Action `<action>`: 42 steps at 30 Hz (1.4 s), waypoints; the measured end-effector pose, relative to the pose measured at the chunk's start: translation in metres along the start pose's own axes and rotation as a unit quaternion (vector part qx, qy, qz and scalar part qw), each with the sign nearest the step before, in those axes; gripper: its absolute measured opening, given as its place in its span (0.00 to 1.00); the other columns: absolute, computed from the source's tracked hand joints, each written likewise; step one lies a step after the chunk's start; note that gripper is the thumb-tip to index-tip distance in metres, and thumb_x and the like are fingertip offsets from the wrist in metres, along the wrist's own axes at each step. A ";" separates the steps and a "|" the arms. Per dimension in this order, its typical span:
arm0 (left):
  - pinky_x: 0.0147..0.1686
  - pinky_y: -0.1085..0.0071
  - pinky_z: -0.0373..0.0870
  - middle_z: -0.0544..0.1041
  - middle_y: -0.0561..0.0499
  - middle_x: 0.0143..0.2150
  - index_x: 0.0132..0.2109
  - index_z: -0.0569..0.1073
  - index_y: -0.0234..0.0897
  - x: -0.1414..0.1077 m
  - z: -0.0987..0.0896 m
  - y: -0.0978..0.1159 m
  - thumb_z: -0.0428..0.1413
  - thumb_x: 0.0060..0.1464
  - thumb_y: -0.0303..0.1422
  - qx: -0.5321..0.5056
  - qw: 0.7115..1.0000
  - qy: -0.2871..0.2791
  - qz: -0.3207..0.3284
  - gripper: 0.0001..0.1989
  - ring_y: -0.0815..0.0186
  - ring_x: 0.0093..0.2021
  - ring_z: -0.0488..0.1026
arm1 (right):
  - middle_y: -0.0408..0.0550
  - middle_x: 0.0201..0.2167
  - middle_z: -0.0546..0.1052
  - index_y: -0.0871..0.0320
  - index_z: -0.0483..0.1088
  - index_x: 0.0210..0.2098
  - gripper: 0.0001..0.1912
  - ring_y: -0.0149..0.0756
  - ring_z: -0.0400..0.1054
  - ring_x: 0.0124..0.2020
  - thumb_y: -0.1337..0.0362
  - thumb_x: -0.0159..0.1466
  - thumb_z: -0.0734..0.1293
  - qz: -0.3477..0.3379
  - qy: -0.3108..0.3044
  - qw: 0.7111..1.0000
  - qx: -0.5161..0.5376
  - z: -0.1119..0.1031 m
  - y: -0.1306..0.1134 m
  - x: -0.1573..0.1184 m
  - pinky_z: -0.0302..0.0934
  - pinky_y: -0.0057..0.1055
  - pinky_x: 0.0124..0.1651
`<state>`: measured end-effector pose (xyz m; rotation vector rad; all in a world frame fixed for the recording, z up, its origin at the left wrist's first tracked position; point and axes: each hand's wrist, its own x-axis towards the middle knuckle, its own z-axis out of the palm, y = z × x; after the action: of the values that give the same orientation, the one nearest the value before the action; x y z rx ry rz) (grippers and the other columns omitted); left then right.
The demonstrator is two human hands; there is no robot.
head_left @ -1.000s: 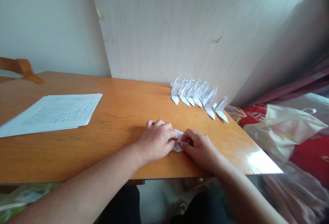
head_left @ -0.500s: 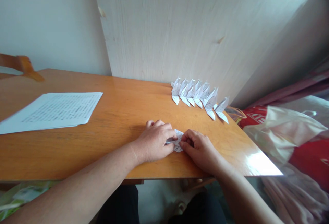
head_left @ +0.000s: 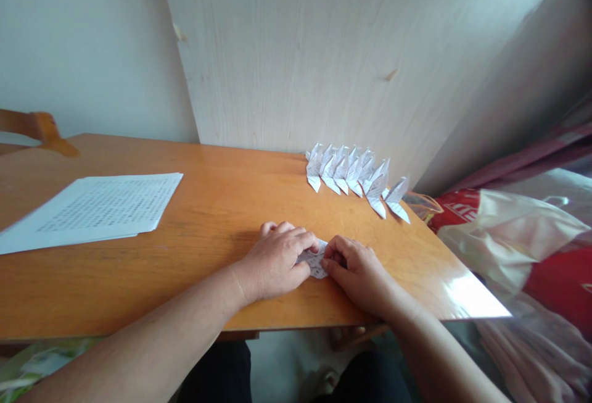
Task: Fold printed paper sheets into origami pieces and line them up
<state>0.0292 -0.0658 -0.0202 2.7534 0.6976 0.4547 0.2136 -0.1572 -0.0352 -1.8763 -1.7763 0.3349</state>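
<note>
Both hands (head_left: pixel 283 260) (head_left: pixel 355 267) touch paper (head_left: pixel 316 265) (long axis unclear).

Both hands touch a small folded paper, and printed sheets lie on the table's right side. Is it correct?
Wrong side: the head view shows the printed sheets on the left side of the table. The left hand and right hand touch the folded paper.

Tabletop (head_left: pixel 208 255) is orange-brown and wood-grained (white glare (head_left: pixel 476 292) shows at right). The small paper piece (head_left: pixel 316 267) and folded figures (head_left: pixel 354 171) are white with dark print; the sheets (head_left: pixel 106 205) carry dark rows on white. The panel (head_left: pixel 287 51) shows pale grey grain.
</note>
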 end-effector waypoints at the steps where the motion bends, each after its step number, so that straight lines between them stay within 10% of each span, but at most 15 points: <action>1: 0.48 0.59 0.54 0.77 0.54 0.44 0.44 0.72 0.46 0.000 0.000 0.000 0.54 0.52 0.27 -0.002 1.000 0.000 -0.002 0.13 0.58 0.49 0.68 | 0.41 0.28 0.75 0.54 0.69 0.32 0.02 0.35 0.65 0.33 0.66 0.62 0.66 0.000 0.002 1.000 0.000 0.000 0.000 0.000 0.47 0.30 0.34; 10: 0.46 0.62 0.55 0.75 0.54 0.39 0.36 0.70 0.42 -0.001 -0.003 -0.005 0.54 0.54 0.31 -0.022 1.000 -0.011 -0.013 0.02 0.59 0.47 0.68 | 0.43 0.29 0.75 0.54 0.68 0.31 0.03 0.37 0.66 0.34 0.66 0.62 0.65 0.000 0.015 1.000 0.005 0.001 -0.001 -0.001 0.48 0.31 0.35; 42: 0.58 0.55 0.50 0.75 0.55 0.40 0.40 0.76 0.49 -0.004 -0.005 -0.007 0.53 0.58 0.27 0.007 0.999 -0.016 0.045 0.11 0.61 0.48 0.67 | 0.40 0.28 0.74 0.55 0.68 0.30 0.03 0.34 0.64 0.31 0.65 0.61 0.67 0.007 0.010 1.000 -0.007 0.000 -0.002 0.000 0.46 0.29 0.33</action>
<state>0.0206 -0.0609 -0.0191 2.8076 0.5738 0.4256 0.2120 -0.1567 -0.0344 -1.8959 -1.7590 0.3079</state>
